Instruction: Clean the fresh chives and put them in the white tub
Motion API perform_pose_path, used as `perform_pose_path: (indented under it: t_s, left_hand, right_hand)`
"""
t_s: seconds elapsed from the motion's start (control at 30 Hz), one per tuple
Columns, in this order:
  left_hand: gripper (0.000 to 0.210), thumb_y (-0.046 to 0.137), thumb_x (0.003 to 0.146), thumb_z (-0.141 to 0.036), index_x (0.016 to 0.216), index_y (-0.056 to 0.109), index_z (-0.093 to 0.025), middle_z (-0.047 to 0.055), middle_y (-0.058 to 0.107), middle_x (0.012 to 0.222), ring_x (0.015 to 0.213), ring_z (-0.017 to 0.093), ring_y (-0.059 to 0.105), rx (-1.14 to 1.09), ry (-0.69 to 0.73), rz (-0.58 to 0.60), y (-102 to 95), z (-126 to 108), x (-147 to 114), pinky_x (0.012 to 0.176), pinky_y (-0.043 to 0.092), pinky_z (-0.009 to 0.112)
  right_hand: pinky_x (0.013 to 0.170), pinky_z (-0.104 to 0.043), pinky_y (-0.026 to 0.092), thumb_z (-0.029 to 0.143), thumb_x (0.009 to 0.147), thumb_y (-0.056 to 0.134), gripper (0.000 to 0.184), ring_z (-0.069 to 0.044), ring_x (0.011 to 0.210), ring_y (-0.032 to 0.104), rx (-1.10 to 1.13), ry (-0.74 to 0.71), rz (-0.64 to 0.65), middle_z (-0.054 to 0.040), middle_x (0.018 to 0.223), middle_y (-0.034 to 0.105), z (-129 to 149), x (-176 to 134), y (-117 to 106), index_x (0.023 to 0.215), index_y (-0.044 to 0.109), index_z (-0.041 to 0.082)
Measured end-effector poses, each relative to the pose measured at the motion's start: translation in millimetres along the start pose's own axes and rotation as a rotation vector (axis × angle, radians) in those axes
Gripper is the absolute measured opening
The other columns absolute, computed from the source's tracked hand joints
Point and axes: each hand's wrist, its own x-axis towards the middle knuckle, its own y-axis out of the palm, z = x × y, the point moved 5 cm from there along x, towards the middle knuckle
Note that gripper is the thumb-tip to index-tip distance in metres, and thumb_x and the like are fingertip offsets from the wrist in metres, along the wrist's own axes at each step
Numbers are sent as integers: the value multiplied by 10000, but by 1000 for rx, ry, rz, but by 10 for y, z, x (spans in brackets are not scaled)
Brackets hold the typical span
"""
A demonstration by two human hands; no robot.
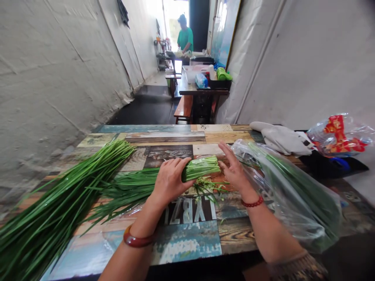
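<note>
My left hand point(172, 175) is wrapped over a bunch of garlic chives point(202, 166), whose pale stem ends point right and whose green leaves trail left across the table. At those stem ends is my right hand point(234, 171), fingers spread, the palm side facing the bunch; whether it touches the ends I cannot tell. Below the stems lie loose trimmings point(208, 185). A larger pile of chives point(67, 191) covers the table's left side. To the right, more chives rest inside a clear plastic bag point(310, 210).
The wood-patterned table point(193, 238) ends at a near edge. At its right back are a whitish cloth point(281, 136) and a clear bag with red print point(336, 132). Farther off, another table point(187, 84) holds packages beside a bench point(184, 107). A person in green point(186, 37) stands beyond.
</note>
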Motion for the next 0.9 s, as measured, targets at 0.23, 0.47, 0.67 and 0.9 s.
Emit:
perform_pose_path:
  t_s: [0.23, 0.47, 0.67, 0.9]
  left_hand:
    - [594, 721, 743, -411, 1271, 510, -237, 83, 669, 1150, 1054, 261, 615, -107, 60, -18, 19, -23, -20, 921, 441, 404]
    - [619, 729, 734, -373, 1289, 501, -220, 85, 664, 1157, 1068, 267, 609, -113, -34, -47, -14, 47, -15, 921, 441, 405]
    - [609, 726, 737, -371, 1288, 504, -235, 79, 662, 1142, 1055, 260, 607, -88, -67, -30, 57, 67, -4, 920, 433, 395]
    - [577, 707, 746, -378, 1271, 524, -220, 92, 665, 1062, 1010, 281, 601, 75, -88, 62, 212, 124, 8, 897, 416, 417]
  right_hand:
    - [1194, -450, 245, 133, 732, 679, 602, -238, 1385, 385, 20, -95, 103, -34, 1455, 490, 79, 18, 263, 1305, 587, 292]
    - [945, -420, 505, 247, 804, 662, 194, -235, 979, 656, 54, 49, 222, -57, 1036, 729, 36, -46, 241, 982, 737, 233]
    - [838, -357, 534, 295, 900, 599, 150, -192, 879, 682, 128, -83, 688, -38, 927, 746, 479, -166, 162, 892, 742, 250]
    - [735, -343, 549, 319, 837, 702, 63, -180, 789, 668, 601, -84, 497, -24, 831, 714, 709, -216, -112, 795, 742, 295]
